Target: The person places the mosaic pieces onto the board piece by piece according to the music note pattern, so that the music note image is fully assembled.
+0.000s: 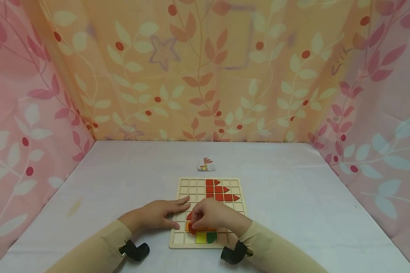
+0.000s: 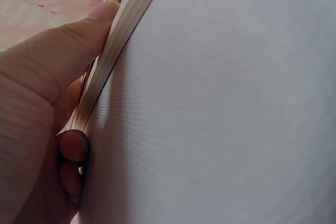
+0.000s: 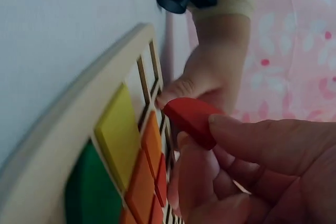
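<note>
My right hand (image 1: 215,215) pinches a red block (image 3: 190,120) with a curved edge between thumb and fingers, over the lower left of a wooden grid board (image 1: 188,246). Flat along the board's left side lies my left hand (image 1: 153,214), its fingers extended onto the frame and cells; in the left wrist view its thumb (image 2: 68,45) touches the rim. Below the right hand, a yellow square (image 1: 201,238) and a green rounded piece (image 1: 212,237) fill bottom-row cells. Orange blocks (image 3: 142,187) sit in the row above, partly covered by the hand.
Rows of red squares and pointed red pieces (image 1: 218,189) occupy the board's upper right. Behind the board lies a small printed card (image 1: 206,163) with a coloured grid pattern. A white cloth (image 1: 294,189) covers the table, and patterned curtains (image 1: 205,76) enclose its back and sides.
</note>
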### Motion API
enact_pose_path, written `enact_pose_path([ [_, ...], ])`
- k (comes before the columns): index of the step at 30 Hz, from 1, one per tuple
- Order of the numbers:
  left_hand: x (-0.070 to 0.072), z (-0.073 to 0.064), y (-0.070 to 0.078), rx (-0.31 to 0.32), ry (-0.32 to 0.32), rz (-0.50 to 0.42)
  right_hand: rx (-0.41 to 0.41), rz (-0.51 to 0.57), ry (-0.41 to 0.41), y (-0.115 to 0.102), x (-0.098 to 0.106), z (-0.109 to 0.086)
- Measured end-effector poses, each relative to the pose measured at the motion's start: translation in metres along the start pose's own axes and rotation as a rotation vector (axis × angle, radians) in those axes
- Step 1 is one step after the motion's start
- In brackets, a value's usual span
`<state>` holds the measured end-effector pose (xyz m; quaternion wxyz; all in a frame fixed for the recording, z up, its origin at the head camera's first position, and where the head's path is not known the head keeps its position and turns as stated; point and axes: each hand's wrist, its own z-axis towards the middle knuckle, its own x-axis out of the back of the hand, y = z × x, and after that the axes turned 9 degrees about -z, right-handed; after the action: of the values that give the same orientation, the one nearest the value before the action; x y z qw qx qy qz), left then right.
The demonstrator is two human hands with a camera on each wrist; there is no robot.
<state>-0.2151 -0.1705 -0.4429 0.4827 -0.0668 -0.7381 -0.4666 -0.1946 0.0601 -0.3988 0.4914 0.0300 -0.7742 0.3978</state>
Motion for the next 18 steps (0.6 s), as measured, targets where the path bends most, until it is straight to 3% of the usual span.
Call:
enact_pose_path([
  [10,0.001,0.0,0.001,0.01,-0.011,-0.018,0.038,-0.121,-0.006,-0.008,-0.016,0.001],
  [18,0.001,0.0,0.002,-0.002,0.0,-0.012,0.052,-0.222,0.036,-0.012,-0.022,0.001],
])
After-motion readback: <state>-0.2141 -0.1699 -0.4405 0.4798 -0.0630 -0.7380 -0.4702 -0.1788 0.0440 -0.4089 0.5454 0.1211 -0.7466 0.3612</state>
